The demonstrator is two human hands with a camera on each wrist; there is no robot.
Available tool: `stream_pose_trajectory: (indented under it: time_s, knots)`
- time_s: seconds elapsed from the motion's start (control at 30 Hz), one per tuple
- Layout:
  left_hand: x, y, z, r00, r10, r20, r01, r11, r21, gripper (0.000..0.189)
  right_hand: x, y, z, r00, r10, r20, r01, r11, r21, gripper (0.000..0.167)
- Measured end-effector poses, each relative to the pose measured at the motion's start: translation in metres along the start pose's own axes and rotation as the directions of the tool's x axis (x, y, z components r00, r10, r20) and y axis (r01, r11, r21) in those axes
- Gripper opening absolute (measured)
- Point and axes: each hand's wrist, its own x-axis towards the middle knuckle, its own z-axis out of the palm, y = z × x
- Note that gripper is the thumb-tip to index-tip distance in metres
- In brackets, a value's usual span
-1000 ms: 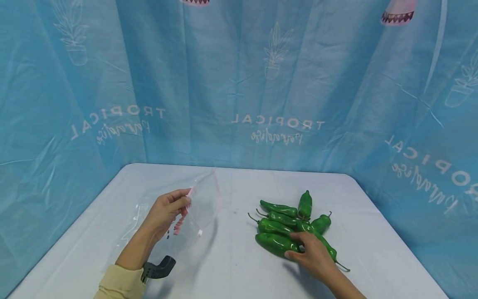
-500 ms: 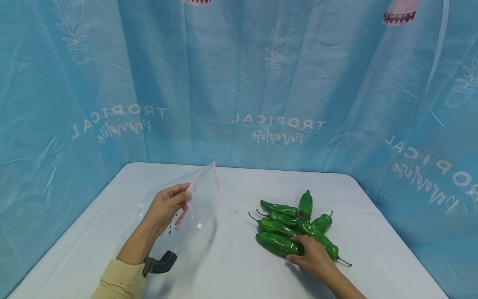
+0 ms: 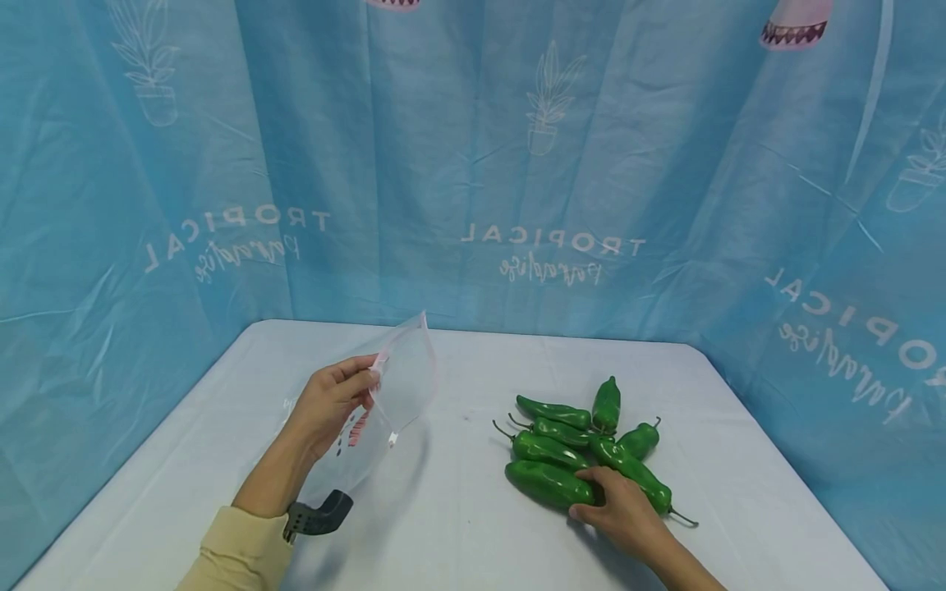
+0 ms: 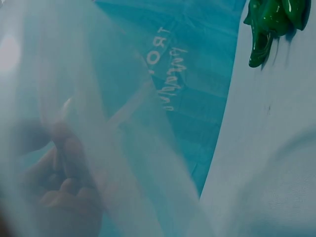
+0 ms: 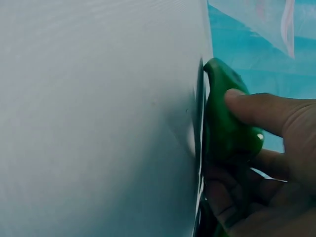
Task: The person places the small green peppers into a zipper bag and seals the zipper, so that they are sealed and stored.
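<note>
Thumb and fingers of my left hand pinch the pink-edged rim of a clear zip bag, its mouth parted and facing right. In the left wrist view the bag's hazy film covers most of the picture, with the hand blurred behind it. My right hand grips the end of the nearest green pepper, which lies at the front of a pile. The right wrist view has the thumb on top of that pepper and the other fingers around its far end, partly in shadow.
Several more green peppers lie close together behind and beside the held one, some with long curved stems. A white cloth covers the table. Blue printed curtains enclose the back and both sides.
My left hand has risen slightly, lifting the bag. The right hand has kept its place at the front pepper, while the long pepper beside it has shifted a little.
</note>
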Motion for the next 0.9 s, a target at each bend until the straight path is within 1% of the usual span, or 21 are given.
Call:
stream_pose_trajectory:
  time_s: [0.17, 0.4, 0.73, 0.9]
  knots:
    - [0.001, 0.001, 0.002, 1.0, -0.001, -0.001, 0.001, 1.0, -0.015, 0.045, 0.001, -0.003, -0.001, 1.0, 0.006, -0.011, -0.005, 0.998, 0.068, 0.047]
    - [0.002, 0.002, 0.005, 1.0, 0.003, 0.009, -0.003, 1.0, -0.02, 0.045, 0.004, -0.011, -0.005, 1.0, -0.004, -0.025, 0.007, 0.994, 0.108, 0.047]
    - [0.002, 0.003, 0.008, 1.0, -0.009, 0.001, 0.009, 1.0, -0.011, 0.044, 0.013, -0.028, -0.019, 0.995, -0.083, -0.054, 0.091, 0.983, 0.163, 0.045]
    - [0.002, 0.003, 0.009, 1.0, -0.011, 0.001, 0.011, 1.0, -0.011, 0.043, 0.02, -0.036, -0.023, 0.993, -0.102, -0.063, 0.112, 0.978, 0.176, 0.045]
